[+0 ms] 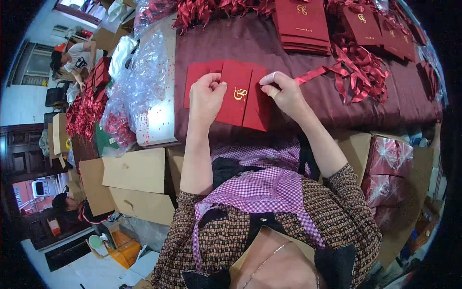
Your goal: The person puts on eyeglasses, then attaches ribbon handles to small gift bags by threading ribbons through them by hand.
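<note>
A dark red gift bag [234,96] with a gold emblem lies flat on the cloth-covered table, one panel reaching out on each side. Over its left part, my left hand [208,94] is closed, thumb and fingertips drawn together; what they pinch, if anything, is too small to make out. My right hand [285,94] is at the bag's right edge, its thumb and forefinger pinched together. Whatever lies between those fingertips is hidden. A red satin ribbon [313,74] stretches from beside the right hand to a loose ribbon heap [358,72].
Stacked red bags [302,24] lie at the far right, beside more bags [363,24]. Clear plastic wrapping [149,67] covers the left side. Open cardboard boxes [134,171] stand near my left; wrapped red packs [387,168] fill one at right. Another person [82,58] works at far left.
</note>
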{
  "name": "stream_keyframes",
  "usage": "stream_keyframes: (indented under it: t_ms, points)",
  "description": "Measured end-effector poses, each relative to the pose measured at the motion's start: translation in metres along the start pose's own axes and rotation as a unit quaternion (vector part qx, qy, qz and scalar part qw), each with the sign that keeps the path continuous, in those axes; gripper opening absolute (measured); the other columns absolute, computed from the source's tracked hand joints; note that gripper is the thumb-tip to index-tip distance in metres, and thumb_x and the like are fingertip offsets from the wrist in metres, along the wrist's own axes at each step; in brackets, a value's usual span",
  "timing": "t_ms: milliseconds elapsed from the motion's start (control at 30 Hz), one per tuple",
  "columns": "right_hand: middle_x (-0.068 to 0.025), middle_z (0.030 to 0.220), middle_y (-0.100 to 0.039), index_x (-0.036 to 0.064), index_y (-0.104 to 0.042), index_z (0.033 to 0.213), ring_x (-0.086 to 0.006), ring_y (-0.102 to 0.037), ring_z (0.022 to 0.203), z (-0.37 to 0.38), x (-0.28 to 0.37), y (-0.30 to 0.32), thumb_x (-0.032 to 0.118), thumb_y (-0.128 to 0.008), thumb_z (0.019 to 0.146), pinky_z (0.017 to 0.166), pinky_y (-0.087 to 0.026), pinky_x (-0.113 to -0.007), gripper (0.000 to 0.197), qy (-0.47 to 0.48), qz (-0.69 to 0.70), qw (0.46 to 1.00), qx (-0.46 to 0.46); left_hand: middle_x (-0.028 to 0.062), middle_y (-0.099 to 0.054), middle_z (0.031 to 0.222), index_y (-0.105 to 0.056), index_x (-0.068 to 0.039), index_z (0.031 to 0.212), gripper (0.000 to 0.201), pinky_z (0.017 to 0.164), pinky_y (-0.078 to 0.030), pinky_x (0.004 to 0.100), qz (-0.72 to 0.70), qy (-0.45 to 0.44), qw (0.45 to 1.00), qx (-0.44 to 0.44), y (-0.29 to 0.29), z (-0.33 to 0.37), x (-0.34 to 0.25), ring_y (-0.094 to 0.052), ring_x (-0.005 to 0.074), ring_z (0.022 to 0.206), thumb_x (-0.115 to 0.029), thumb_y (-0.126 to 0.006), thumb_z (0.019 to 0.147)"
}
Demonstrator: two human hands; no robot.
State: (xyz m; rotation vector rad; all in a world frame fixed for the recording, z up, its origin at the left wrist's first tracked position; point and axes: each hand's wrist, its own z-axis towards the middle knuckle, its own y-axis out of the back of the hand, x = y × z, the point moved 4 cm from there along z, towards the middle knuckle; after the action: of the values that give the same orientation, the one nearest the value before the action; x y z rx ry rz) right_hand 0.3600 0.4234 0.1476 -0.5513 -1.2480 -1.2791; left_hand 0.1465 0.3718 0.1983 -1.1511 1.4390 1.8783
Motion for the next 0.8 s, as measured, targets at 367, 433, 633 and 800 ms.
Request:
stream_keyframes:
  t_ms: [367,433,633,800]
  points:
    - [-0.0093,0.096,-0.070,-0.0018,-0.065,0.099,-0.0154,-0.064,0.092,0.014,0.037,-0.009,0.000,-0.067,0.086,0.083,-0.050,-0.029,0.013,-0.021,0.070,0.997,-0.003,0.0061,-0.067,0.079,-0.066,0.007,0.105,0.025,0.063,-0.049,0.0249,-0.070,0.020,0.997,-0.010,-0.003,-0.009,-0.014,-0.059,0.0078,0.069,-0.004,-0.066,0.082]
    - [-0.0092,0.095,-0.069,-0.0018,-0.065,0.099,-0.0148,-0.064,0.092,0.016,0.043,-0.011,0.000,-0.068,0.085,0.083,-0.050,-0.028,0.014,-0.043,0.049,0.998,0.005,0.0063,-0.067,0.079,-0.066,0.007,0.105,0.025,0.063,-0.049,0.0244,-0.040,-0.001,0.999,-0.017,-0.002,-0.012,-0.018,-0.059,0.0076,0.069,-0.004,-0.066,0.082]
    - [-0.0081,0.093,-0.069,-0.0015,-0.065,0.096,-0.0139,-0.064,0.091,0.026,0.054,-0.022,-0.001,-0.070,0.083,0.081,-0.051,-0.028,0.014,0.022,0.074,0.997,-0.002,0.0062,-0.067,0.080,-0.067,0.005,0.105,0.024,0.064,-0.050,0.0248,-0.071,-0.002,0.997,-0.024,-0.003,-0.017,-0.020,-0.058,0.0081,0.069,-0.003,-0.066,0.082]
    - [-0.0083,0.092,-0.069,-0.0022,-0.064,0.093,-0.0136,-0.065,0.089,0.026,0.054,-0.024,-0.003,-0.069,0.083,0.079,-0.052,-0.028,0.011,0.017,0.086,0.996,-0.011,0.0068,-0.067,0.081,-0.066,0.005,0.106,0.024,0.064,-0.051,0.0257,-0.056,-0.021,0.998,-0.027,-0.004,-0.022,-0.028,-0.059,0.0087,0.069,-0.002,-0.066,0.083]
